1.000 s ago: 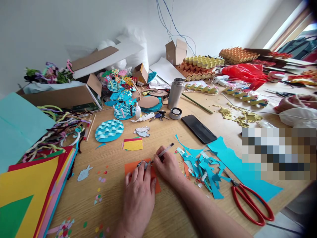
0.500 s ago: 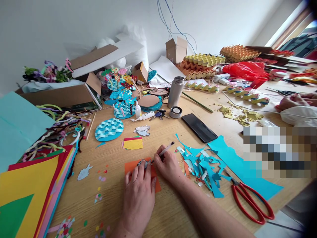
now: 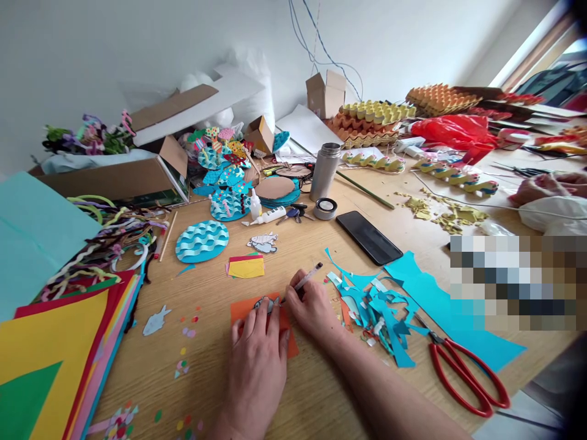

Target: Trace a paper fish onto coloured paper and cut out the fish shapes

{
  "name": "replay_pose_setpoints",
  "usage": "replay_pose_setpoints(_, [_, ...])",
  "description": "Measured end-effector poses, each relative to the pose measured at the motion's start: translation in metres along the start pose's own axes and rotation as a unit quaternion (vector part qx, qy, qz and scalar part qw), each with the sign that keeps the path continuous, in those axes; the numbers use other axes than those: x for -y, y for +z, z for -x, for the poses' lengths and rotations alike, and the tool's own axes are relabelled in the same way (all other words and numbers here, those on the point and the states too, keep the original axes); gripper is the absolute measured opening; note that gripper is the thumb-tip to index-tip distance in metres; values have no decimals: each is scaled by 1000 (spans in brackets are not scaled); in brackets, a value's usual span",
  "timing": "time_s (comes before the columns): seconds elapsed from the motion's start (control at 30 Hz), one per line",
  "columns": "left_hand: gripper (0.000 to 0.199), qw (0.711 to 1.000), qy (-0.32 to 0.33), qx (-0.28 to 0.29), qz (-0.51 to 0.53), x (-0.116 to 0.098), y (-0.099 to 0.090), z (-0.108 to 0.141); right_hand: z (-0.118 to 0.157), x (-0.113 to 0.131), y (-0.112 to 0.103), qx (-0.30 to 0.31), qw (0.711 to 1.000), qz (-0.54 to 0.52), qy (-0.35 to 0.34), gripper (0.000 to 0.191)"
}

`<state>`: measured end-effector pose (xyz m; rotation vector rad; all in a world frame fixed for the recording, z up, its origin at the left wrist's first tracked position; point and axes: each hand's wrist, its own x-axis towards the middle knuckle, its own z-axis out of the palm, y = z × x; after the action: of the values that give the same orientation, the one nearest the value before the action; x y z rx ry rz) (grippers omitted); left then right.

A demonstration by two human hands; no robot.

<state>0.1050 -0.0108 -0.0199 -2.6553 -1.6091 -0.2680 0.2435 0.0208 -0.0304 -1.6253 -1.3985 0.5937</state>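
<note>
My left hand (image 3: pixel 259 348) lies flat with its fingers stretched out, pressing a small grey paper fish cutout (image 3: pixel 262 302) onto an orange sheet of paper (image 3: pixel 290 342). In my right hand (image 3: pixel 314 308) is a slim pen (image 3: pixel 309 276), its tip at the tail side of the fish. The fingers of my left hand cover part of the fish. Farther up the table are more fish cutouts (image 3: pixel 263 242) and a small stack of coloured paper pieces (image 3: pixel 246 266). Another pale fish cutout (image 3: pixel 156 320) lies to the left.
Red-handled scissors (image 3: pixel 468 373) rest on blue paper (image 3: pixel 452 311) at the right, beside blue scraps (image 3: pixel 383 311). A phone (image 3: pixel 369 237), a steel flask (image 3: pixel 325 172) and glue bottles (image 3: pixel 270 215) stand or lie beyond. Coloured sheets (image 3: pixel 68 342) fill the left. Another person's hands (image 3: pixel 550 186) show far right.
Both hands stay almost in place; the pen remains at the fish's edge with barely any visible shift.
</note>
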Motion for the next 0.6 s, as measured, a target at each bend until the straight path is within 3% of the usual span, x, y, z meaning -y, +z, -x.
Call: replay_pose_setpoints(0.6, [33,1000,4,-3,3,0,0,0,-1,0,0,6,1000,1,12,13])
